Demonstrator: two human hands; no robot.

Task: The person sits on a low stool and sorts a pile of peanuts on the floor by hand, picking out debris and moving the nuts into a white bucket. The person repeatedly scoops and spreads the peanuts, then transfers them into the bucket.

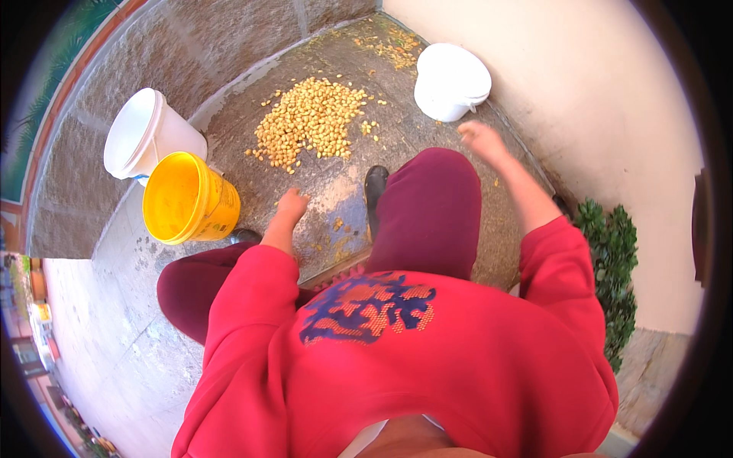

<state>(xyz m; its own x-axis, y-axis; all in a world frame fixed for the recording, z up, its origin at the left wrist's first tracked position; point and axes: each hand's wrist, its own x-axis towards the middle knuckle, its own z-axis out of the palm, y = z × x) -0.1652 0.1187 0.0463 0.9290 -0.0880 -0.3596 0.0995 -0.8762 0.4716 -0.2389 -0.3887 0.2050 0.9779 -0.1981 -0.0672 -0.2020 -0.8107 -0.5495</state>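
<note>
A pile of small tan-yellow oval produce (315, 117) lies on the dark stone floor, several pieces scattered around it; the exact kind is too small to tell. My left hand (293, 205) is over the floor below the pile, fingers curled, apart from the pieces. Whether something small is in it is hidden. My right hand (483, 141), slightly blurred, is just below a white plastic bucket (446, 103) near the wall. Its fingers are bent, and their contents cannot be made out. To my left stand a yellow plastic bucket (220, 206) and another white bucket (180, 131).
A rough stone wall (212, 40) borders the floor at the back left, a cream wall (572, 86) at the right. Leafy debris (395, 48) lies in the far corner. A green plant (610, 269) grows by my right elbow. My dark shoe (375, 192) is between the hands.
</note>
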